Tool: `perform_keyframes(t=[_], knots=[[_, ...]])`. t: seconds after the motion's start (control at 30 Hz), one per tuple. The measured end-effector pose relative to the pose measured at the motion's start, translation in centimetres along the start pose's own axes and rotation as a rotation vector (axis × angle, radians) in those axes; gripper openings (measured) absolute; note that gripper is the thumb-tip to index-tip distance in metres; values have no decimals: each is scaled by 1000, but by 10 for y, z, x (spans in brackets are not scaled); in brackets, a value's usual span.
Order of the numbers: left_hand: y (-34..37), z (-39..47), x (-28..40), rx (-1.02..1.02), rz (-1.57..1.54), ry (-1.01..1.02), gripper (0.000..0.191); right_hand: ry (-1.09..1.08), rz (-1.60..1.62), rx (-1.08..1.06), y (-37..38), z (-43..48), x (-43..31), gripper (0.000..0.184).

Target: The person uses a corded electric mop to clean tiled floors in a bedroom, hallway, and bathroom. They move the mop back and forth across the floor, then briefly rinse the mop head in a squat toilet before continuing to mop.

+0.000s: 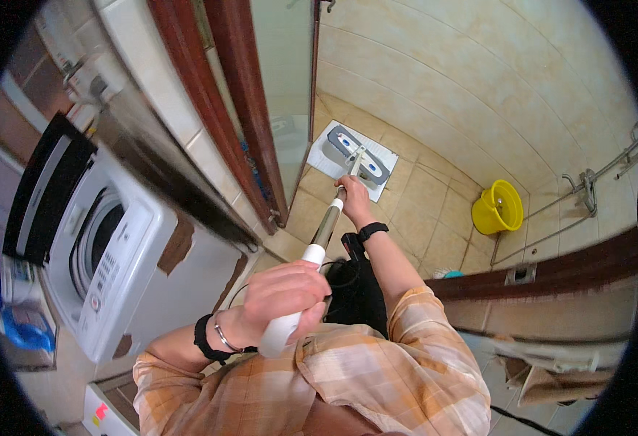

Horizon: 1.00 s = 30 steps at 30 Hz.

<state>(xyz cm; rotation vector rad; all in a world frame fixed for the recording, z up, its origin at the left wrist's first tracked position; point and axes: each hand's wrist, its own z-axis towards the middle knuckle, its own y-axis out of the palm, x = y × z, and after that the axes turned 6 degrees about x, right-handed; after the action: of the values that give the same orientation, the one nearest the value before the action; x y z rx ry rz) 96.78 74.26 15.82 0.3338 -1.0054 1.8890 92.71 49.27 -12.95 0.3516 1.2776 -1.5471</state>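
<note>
My left hand is wrapped around the white upper grip of a flat mop, close to my chest. Farther down the same pole, my right hand grasps the metal handle near its lower end. The pole slopes away from me to the grey and white mop head. That head is over a white rectangular sheet or pad on the tiled floor. I cannot tell whether the head presses on the sheet.
A glass door with a dark red frame stands left of the mop head. The yellow bucket sits by the right wall beneath a shower tap. On my left is a top-loading washing machine with its lid raised.
</note>
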Motion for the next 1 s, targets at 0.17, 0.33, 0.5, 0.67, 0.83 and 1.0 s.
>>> perform_keyframes(t=[0.17, 0.33, 0.5, 0.67, 0.83, 1.0], knots=[[59, 87, -96, -28, -2, -9, 15, 24, 108, 7, 20, 86, 92, 20], [99, 175, -173, -218, -60, -55, 19, 44, 186, 16, 10, 155, 178, 20], [61, 207, -193, -189, -97, -61, 23, 100, 243, -159, 37, 153, 159, 19], [-53, 215, -271, -184, -81, -223, 18, 35, 38, -382, 118, 206, 117, 61], [-107, 213, -333, 42, -118, -294, 23, 249, -115, -734, 120, 265, 131, 66], [-110, 220, -350, 87, -35, -290, 24, 54, -216, -589, 84, 422, 140, 50]])
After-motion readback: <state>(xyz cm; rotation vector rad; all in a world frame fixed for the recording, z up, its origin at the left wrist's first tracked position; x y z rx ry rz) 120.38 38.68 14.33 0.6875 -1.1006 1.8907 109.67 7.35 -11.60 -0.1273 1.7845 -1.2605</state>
